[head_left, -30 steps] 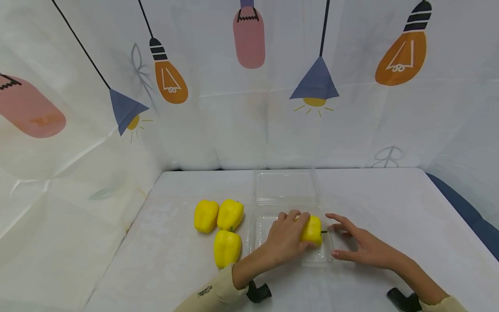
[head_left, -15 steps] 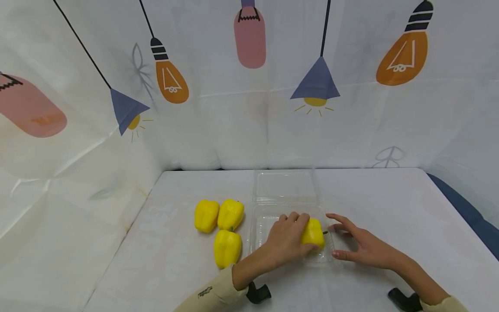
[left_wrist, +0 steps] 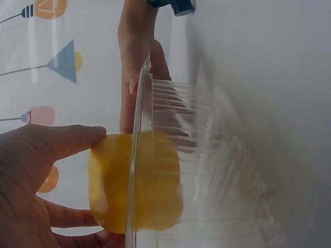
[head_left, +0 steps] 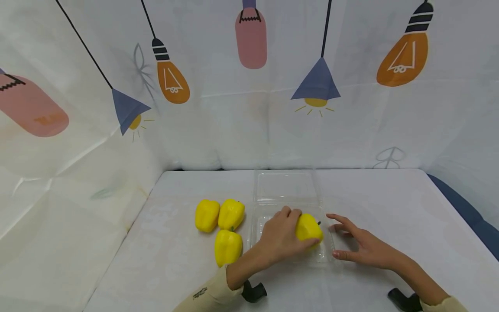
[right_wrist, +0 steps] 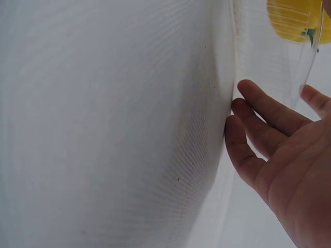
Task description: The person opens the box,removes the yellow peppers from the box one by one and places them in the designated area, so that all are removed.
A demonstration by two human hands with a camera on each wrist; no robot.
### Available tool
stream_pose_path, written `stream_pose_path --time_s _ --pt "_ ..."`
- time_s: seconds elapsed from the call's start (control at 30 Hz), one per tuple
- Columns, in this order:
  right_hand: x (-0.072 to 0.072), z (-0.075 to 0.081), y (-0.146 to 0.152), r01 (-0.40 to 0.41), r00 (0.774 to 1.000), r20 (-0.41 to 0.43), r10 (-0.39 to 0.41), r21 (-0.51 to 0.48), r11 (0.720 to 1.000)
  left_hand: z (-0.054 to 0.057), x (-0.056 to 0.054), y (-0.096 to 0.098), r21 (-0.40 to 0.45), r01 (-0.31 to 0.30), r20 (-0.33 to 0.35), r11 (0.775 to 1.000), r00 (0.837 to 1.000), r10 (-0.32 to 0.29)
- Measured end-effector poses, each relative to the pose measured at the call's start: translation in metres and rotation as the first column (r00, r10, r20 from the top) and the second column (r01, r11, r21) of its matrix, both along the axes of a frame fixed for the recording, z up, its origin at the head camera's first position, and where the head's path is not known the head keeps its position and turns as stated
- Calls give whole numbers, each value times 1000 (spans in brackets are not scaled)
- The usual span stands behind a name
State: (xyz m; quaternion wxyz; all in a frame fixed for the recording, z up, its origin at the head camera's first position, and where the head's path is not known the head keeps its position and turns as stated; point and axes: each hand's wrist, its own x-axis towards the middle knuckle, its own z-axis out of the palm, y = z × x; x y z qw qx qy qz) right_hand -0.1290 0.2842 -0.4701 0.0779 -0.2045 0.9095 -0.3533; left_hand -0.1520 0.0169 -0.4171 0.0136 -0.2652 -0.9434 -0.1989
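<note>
With my left hand I grip a yellow bell pepper over the right half of a clear plastic clamshell box. In the left wrist view the thumb and fingers hold the pepper from two sides, and its lower part shows through the box wall. My right hand lies beside the box's right edge with loosely bent fingers and nothing in them. In the right wrist view one fingertip is at the box's rim; whether it touches, I cannot tell.
Three more yellow bell peppers lie grouped on the white table, left of the box. The box's lid is folded back toward the rear. A patterned white curtain hangs behind the table.
The pepper in my left hand first shifted slightly right and down, then moved back up and left, its stem now tilting upward. My right hand has kept its place.
</note>
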Motion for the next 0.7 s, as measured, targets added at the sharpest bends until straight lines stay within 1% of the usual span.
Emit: stream_pose_path --time_s 0.17,0.37,0.57,0.7 --pt "1 0 0 9 1000 2 -9 12 1000 3 -2 -6 45 -10 19 999 1000 9" --pt "1 1 0 12 1000 7 -12 15 1000 8 -1 -14 78 -12 43 997 999 9" --pt "0 1 -1 17 1000 22 -17 21 1000 9 -1 -26 111 -48 36 993 998 44" --pt "0 1 -1 21 1000 13 -21 25 999 12 -2 -35 139 -67 38 988 997 63"
